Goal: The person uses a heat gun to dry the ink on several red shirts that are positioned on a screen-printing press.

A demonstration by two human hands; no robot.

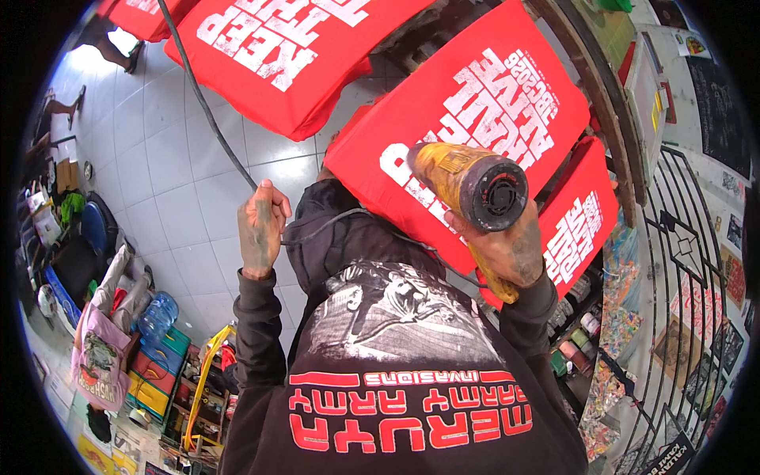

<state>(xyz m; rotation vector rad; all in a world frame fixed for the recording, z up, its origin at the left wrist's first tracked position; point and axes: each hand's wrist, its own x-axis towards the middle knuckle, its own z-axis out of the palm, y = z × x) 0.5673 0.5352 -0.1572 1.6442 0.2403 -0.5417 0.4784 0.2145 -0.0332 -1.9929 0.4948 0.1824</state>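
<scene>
My right hand (513, 252) grips a yellow heat gun (454, 163) with a black vented rear cap. Its nozzle points up and left, over a red T-shirt (368, 148) that bears large white print and is stretched flat on a board. My left hand (261, 228) has its fingers closed around a black power cable (211, 113). From this hand the cable runs across my dark hoodie towards the heat gun's handle. Another printed red shirt (267, 107) lies on a board at upper left, and one more red shirt (597, 178) is at the right.
Grey floor tiles (163, 196) stretch to the left. There, a person in a pink shirt (104, 359) is near a blue water bottle (157, 317) and a coloured drawer unit (157, 380). Jars (573, 356) stand below the right-hand shirt, beside a black metal grille (680, 237). Legs (113, 50) show at upper left.
</scene>
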